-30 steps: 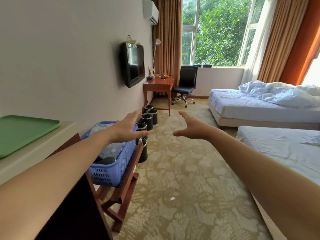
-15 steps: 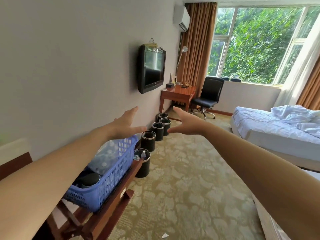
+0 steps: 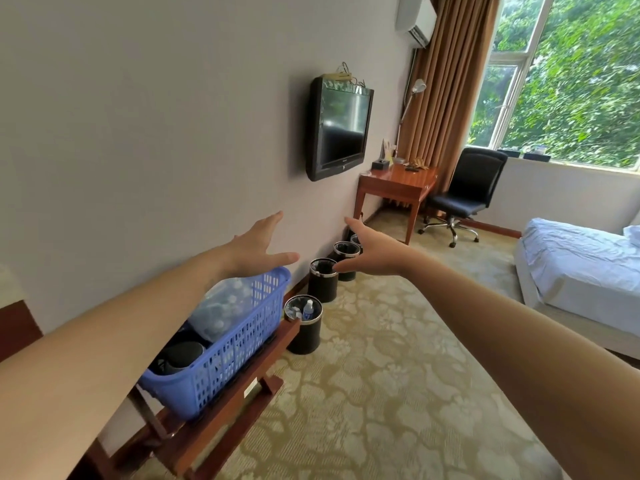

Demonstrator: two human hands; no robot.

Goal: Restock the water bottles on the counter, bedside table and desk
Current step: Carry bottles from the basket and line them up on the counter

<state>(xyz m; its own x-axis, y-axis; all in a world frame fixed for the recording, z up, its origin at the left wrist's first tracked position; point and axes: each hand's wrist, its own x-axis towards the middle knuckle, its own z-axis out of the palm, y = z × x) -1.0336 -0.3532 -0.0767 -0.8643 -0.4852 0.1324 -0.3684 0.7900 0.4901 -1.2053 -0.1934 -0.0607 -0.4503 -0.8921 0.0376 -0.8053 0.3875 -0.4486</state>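
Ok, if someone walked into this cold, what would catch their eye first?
The left hand and right hand reach forward mid-frame, both open and empty. Lower left, a blue basket of water bottles sits on a wooden rack by the wall. Beyond it, black bins line the wall below a mounted TV.

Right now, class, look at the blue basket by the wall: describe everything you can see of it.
The blue basket is a rectangular plastic crate with lattice walls and a solid rolled rim, sitting on a low wooden rack against the wall. It holds a clear-wrapped pack of water bottles at its far end and a dark round object, unclear what, at the near end. The left hand is spread open just above its far rim, apparently not touching it.
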